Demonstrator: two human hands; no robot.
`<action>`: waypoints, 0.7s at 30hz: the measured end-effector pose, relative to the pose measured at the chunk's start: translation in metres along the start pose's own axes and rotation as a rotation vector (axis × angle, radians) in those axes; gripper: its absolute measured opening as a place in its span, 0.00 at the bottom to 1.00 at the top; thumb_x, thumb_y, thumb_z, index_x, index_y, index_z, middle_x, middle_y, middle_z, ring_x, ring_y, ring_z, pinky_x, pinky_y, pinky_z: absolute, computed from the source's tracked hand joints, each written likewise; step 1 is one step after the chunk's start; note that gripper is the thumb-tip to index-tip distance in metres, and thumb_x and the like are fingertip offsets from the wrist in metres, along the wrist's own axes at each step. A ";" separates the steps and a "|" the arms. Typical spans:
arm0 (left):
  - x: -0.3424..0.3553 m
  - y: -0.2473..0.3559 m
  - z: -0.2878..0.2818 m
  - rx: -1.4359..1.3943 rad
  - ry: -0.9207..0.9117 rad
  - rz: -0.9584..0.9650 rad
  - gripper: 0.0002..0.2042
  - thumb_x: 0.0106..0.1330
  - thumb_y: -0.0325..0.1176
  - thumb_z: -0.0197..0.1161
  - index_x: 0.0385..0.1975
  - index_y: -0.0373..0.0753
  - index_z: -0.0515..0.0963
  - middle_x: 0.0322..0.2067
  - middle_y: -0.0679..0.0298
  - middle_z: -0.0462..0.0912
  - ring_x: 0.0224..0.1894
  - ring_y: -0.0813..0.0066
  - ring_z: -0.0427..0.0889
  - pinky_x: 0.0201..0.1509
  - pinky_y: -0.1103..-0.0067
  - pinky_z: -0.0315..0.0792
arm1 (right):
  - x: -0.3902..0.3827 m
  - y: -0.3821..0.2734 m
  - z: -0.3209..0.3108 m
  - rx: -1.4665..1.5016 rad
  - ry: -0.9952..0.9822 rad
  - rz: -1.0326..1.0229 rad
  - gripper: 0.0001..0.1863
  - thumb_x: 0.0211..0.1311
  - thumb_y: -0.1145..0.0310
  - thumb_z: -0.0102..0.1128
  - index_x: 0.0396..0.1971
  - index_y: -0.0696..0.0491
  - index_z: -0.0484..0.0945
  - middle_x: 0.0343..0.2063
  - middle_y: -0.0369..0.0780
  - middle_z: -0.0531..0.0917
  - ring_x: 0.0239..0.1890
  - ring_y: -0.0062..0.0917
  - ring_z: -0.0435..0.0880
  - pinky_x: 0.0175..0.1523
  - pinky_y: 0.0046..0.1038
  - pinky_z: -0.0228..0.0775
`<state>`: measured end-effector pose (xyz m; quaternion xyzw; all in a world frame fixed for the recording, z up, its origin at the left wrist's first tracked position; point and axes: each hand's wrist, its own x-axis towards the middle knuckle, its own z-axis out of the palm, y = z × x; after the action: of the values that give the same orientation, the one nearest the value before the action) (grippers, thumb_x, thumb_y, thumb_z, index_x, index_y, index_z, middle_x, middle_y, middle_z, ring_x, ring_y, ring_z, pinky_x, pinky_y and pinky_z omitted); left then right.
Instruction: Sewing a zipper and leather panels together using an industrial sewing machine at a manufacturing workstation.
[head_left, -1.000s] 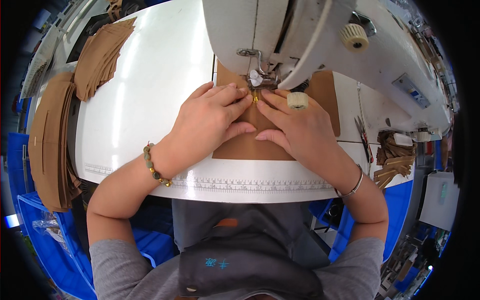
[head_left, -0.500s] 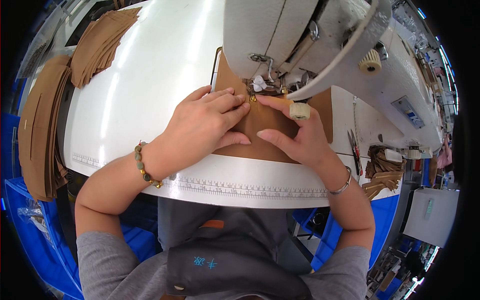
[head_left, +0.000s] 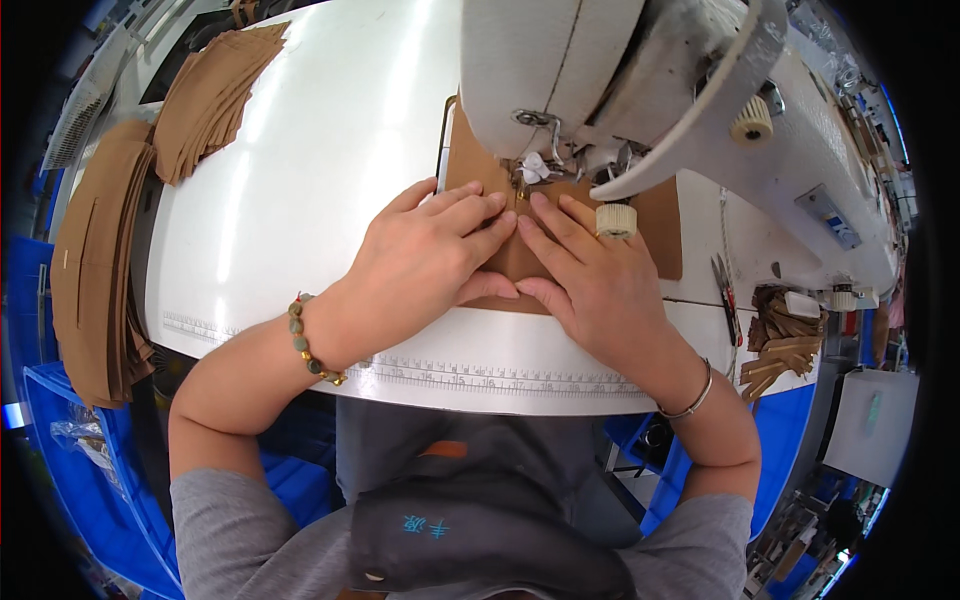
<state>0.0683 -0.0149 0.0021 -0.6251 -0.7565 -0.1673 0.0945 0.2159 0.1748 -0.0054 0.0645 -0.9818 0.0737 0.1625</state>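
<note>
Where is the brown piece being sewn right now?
The brown piece lies flat at table centre, under the sewing machine head, pinned by the left hand and right hand.

I see both hands pressed flat on the brown piece, left hand and right hand touching at the fingertips just under the needle. Ahead, the machine head overhangs them closely, so there is little room upward or forward. A hand could pass left over the bare white table. Farther left the way is taken by a fan of brown pieces and a tall stack. To the right, scissors and scraps crowd the table edge.
</note>
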 end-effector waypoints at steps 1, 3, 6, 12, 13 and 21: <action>0.001 -0.001 0.001 -0.001 0.004 0.003 0.31 0.58 0.55 0.71 0.56 0.40 0.85 0.56 0.61 0.86 0.60 0.60 0.84 0.68 0.60 0.74 | 0.001 0.001 0.001 0.001 0.012 0.003 0.32 0.60 0.53 0.73 0.61 0.53 0.82 0.58 0.41 0.85 0.53 0.36 0.84 0.70 0.51 0.67; 0.005 -0.004 0.002 -0.008 0.010 -0.004 0.30 0.59 0.55 0.71 0.57 0.40 0.85 0.56 0.62 0.86 0.58 0.61 0.85 0.68 0.60 0.74 | 0.005 0.004 0.003 0.002 0.027 0.014 0.32 0.60 0.53 0.73 0.61 0.53 0.82 0.57 0.41 0.86 0.54 0.36 0.83 0.71 0.51 0.66; 0.009 -0.007 0.006 0.003 0.036 0.000 0.30 0.59 0.54 0.71 0.57 0.41 0.85 0.56 0.62 0.86 0.56 0.61 0.85 0.69 0.60 0.74 | 0.008 0.006 0.004 -0.022 0.051 0.004 0.31 0.59 0.54 0.74 0.60 0.53 0.82 0.55 0.41 0.86 0.57 0.37 0.82 0.71 0.51 0.66; 0.010 -0.008 0.006 0.002 0.029 -0.004 0.31 0.59 0.55 0.70 0.58 0.41 0.85 0.56 0.62 0.86 0.56 0.61 0.85 0.69 0.61 0.74 | 0.008 0.007 0.005 0.024 0.054 0.025 0.26 0.60 0.55 0.73 0.54 0.54 0.84 0.52 0.41 0.87 0.61 0.38 0.80 0.72 0.50 0.65; 0.010 -0.008 0.006 0.001 0.029 -0.004 0.31 0.59 0.55 0.70 0.58 0.41 0.85 0.56 0.62 0.86 0.56 0.61 0.85 0.69 0.61 0.74 | 0.008 0.008 0.005 0.019 0.064 0.022 0.25 0.60 0.55 0.73 0.53 0.54 0.85 0.52 0.41 0.87 0.61 0.38 0.80 0.72 0.50 0.65; 0.012 -0.009 0.006 -0.002 0.033 -0.002 0.30 0.60 0.54 0.70 0.58 0.40 0.85 0.56 0.62 0.86 0.55 0.60 0.85 0.68 0.61 0.74 | 0.009 0.009 0.007 0.009 0.084 0.012 0.25 0.60 0.55 0.73 0.53 0.54 0.85 0.52 0.41 0.86 0.61 0.38 0.80 0.73 0.50 0.65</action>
<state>0.0576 -0.0035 -0.0003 -0.6217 -0.7552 -0.1787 0.1062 0.2038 0.1813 -0.0103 0.0564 -0.9742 0.0819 0.2028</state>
